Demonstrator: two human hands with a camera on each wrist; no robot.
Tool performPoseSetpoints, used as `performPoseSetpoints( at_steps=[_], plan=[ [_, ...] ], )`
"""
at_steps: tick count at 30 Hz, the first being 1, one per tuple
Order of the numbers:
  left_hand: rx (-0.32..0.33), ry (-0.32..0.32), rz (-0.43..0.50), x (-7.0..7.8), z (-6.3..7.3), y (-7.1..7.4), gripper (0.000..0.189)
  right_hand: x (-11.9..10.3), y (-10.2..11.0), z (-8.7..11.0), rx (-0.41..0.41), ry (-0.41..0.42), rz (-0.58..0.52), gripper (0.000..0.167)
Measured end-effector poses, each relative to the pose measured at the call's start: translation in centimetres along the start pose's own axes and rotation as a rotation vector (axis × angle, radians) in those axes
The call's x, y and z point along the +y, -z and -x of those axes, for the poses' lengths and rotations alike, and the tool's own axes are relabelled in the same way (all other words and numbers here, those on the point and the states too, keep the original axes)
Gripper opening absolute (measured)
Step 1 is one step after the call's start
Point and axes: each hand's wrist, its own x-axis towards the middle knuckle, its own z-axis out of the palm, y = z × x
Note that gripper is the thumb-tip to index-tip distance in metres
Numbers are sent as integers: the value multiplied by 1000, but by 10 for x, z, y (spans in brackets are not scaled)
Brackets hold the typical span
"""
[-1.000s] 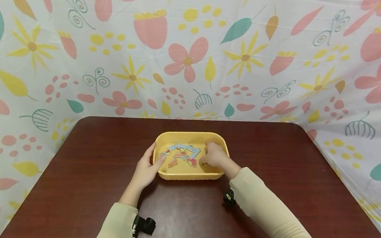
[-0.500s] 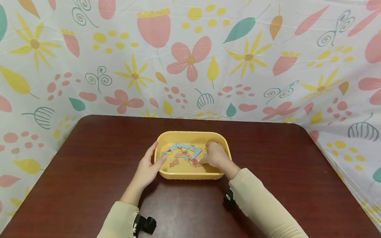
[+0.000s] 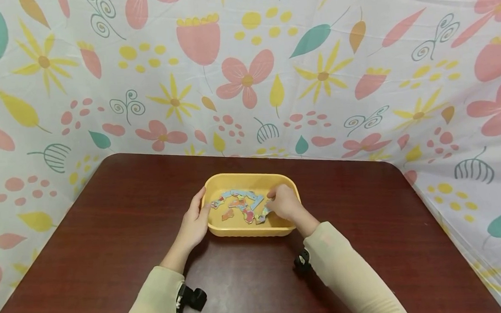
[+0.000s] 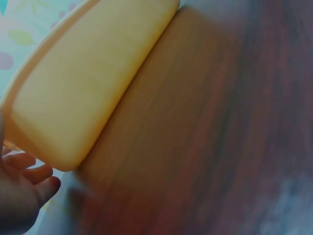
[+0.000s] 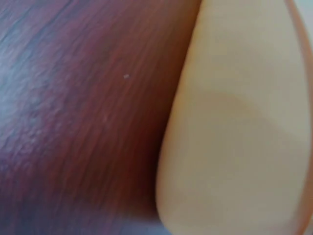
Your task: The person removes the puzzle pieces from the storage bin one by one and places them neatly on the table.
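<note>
A yellow plastic tray (image 3: pixel 237 232) sits on the dark table with several flat, colourful puzzle pieces (image 3: pixel 239 193) inside, light blue, orange and red. My left hand (image 3: pixel 194 222) grips the tray's left end, thumb at the rim and fingers round the outer wall. In the left wrist view, curled fingers (image 4: pixel 41 186) show at the tray's corner. My right hand (image 3: pixel 285 203) reaches in over the right end, its curled fingers on a light blue and yellowish puzzle piece (image 3: pixel 261 219); its fingertips are partly hidden. The right wrist view shows only the tray's outer wall (image 5: pixel 234 147) and the table.
The dark red-brown wooden table (image 3: pixel 150 195) stretches round the tray on all sides. Behind it hangs a white cloth (image 3: pixel 353 9) with flowers and leaves. Black wrist cameras (image 3: pixel 194 299) sit at both sleeves, over the table.
My right hand has shifted slightly inside the tray, and more of the puzzle piece at its fingers now shows. The red piece lies a little further left. The left thumb has drawn back to the rim.
</note>
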Motion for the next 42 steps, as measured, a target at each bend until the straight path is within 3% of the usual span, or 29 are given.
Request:
performPoseSetpoints(
  at_steps=[13,28,36,42],
  plan=[
    [34,-3,-26,3,-5,1,51,2,15,4,22,-21,-335,30],
    [59,-25,-32,3,-9,4,50,36,33,13,61,75,-647,37],
    [49,-16,-20,0,-8,1,50,53,39,20,149,70,-730,38],
    [49,-7,-24,-6,4,-2,49,67,38,32,172,54,-761,40]
  ],
)
